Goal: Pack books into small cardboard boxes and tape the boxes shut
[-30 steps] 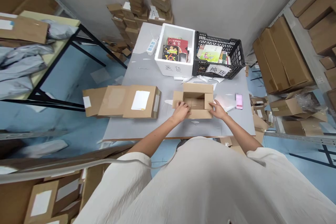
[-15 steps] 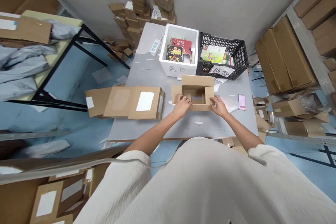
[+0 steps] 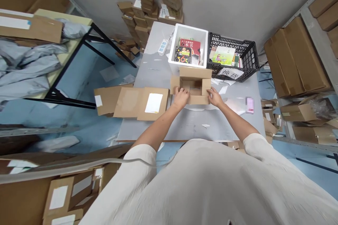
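Between my hands is a small brown cardboard box (image 3: 195, 100) with its flaps standing up and out. My left hand (image 3: 181, 97) grips its left front corner, fingers curled over the edge. At the right front corner, my right hand (image 3: 214, 97) pinches the side of the same box. The inside of the box shows between the flaps, and I see no item in it. Directly behind it stand a white foam box (image 3: 172, 64) of books and a black plastic crate (image 3: 253, 66) that also has books in it.
Flat cardboard cartons (image 3: 142, 112), one with a white label, lie at the table's left. A phone (image 3: 249, 105) lies on the right of the grey table (image 3: 163, 130), paper scraps around it. A power strip (image 3: 163, 47) is at the back left. Stacked boxes (image 3: 148, 14) stand by the wall.
The box has moved a little back and left on the table, now overlapping the foam box's front. Both hands have kept hold of it. The whole view has shifted slightly.
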Demonstrator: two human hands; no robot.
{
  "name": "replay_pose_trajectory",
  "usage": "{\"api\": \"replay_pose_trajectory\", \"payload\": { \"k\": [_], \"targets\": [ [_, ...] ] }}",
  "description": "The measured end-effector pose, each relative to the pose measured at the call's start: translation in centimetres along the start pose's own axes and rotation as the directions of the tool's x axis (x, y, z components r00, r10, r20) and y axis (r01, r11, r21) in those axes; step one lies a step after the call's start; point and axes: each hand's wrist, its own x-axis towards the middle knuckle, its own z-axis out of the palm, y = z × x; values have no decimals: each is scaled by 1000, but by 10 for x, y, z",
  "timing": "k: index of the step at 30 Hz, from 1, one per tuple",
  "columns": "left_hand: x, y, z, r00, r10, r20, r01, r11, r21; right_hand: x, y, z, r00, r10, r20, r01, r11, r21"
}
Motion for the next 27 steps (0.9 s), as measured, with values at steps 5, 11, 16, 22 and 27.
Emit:
{"api": "replay_pose_trajectory", "payload": {
  "k": [5,11,16,22,27],
  "targets": [
    [-7,7,3,996,-81,37,78,995,68,3,2,8,999,-4,52,4,1000,8],
    [1,24,0,997,-57,-52,57,998,7,-9,22,-2,1000,-5,3,5,1000,-15],
    [17,52,3,999,4,-50,-5,999,-34,-36,49,-21,997,74,6,-73,995,-68],
    [35,102,20,991,133,-19,-134,989,-67,-82,90,-48,979,204,24,-200,972,-124],
    [45,143,37,973,219,68,-213,973,-89,-113,125,-68,945,325,28,-312,925,-218]
  ]
}}
